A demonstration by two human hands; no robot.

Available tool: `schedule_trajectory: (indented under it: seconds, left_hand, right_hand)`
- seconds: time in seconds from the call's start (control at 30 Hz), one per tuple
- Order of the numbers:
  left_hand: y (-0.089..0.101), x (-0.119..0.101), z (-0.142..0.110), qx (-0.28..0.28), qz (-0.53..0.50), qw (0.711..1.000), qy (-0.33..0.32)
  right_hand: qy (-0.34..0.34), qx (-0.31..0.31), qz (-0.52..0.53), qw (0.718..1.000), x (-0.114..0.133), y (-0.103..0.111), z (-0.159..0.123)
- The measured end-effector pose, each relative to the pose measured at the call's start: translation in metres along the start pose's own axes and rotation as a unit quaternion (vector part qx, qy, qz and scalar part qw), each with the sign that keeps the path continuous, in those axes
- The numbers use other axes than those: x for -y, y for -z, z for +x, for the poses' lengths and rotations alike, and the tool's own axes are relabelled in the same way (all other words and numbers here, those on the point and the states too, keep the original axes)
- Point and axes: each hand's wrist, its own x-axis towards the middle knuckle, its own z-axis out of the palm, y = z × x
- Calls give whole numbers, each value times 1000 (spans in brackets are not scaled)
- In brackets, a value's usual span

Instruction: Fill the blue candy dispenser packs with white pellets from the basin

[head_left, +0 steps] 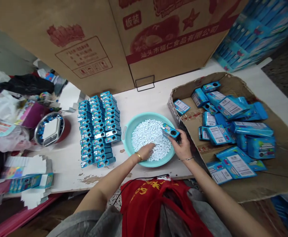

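Observation:
A teal bowl (131, 126) full of small white tablets (146, 131) sits on the white table in front of me. My left hand (146, 152), with a gold bangle on the wrist, reaches into the tablets with fingers curled down among them. My right hand (182, 144) holds a small blue box (170, 131) with a round window over the bowl's right rim. To the left of the bowl lie neat rows of several matching small blue boxes (98, 128).
A flattened cardboard tray (277, 171) on the right holds several loose blue boxes (233, 125). Large cardboard cartons (97, 42) stand behind. A metal bowl (49, 129), plastic bags and packaging clutter the left. Flat blue cartons (26, 182) lie at the table's left front edge.

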Motion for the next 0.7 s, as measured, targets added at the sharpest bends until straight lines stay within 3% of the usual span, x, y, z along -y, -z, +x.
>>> schedule_trajectory:
  seconds: [0.13,0.3,0.43,0.53,0.7]
  left_hand:
    - [21,3,-17,-19,-113,992,-55]
    - [69,-5,-47,-52,-104,989,-86]
    - [115,-26,-59,-63,-30,994,-86]
    - [143,-51,-58,-31,66,996,-54]
    - [159,-105,-49,39,257,965,32]
  right_hand:
    - [-6,4,13,1000,-5,3,3]
    - [25,11,-19,999,-5,4,0]
    - [87,40,-54,994,-1,-1,-5]
    - [131,67,-70,987,0,-6,-10]
    - [164,93,-91,978,-4,-15,-18]
